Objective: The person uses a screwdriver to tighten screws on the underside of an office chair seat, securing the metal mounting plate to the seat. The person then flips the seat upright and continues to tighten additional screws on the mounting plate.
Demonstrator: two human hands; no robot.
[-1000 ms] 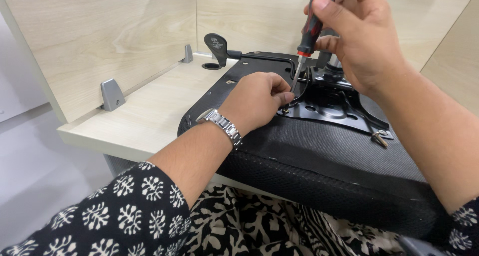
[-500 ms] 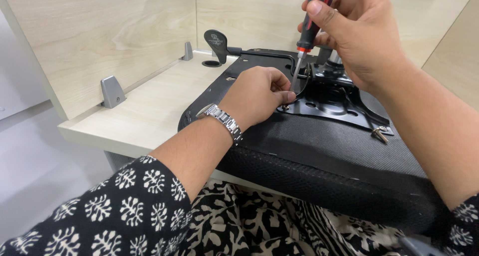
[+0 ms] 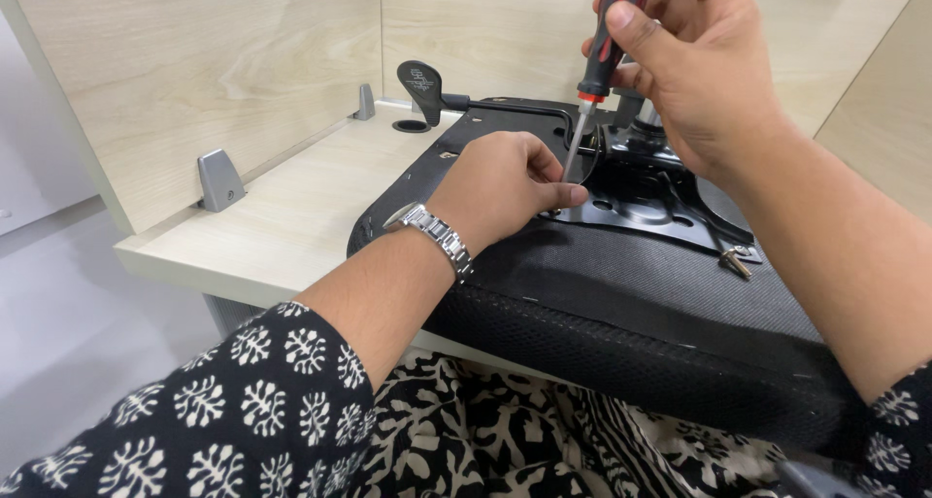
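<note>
We see a black chair seat (image 3: 621, 304) lying upside down, partly on the pale wooden bench (image 3: 291, 216) and partly over a lap in black and white cloth. A black metal plate (image 3: 660, 202) sits on the seat bottom. The right hand (image 3: 699, 81) has its grip closed tight around a screwdriver (image 3: 607, 42) with a red and black handle. The screwdriver stands almost straight up, and its thin tip points down at the near left corner of the metal plate. The left hand (image 3: 505, 187) rests on the seat right beside that tip, with its fingers curled and pinched together. We cannot tell if it holds something small there. A silver watch (image 3: 437, 236) is on the left wrist. A black lever (image 3: 422, 81) sticks out behind the seat. A loose bolt (image 3: 735, 261) lies on the seat near the plate's right edge.
</note>
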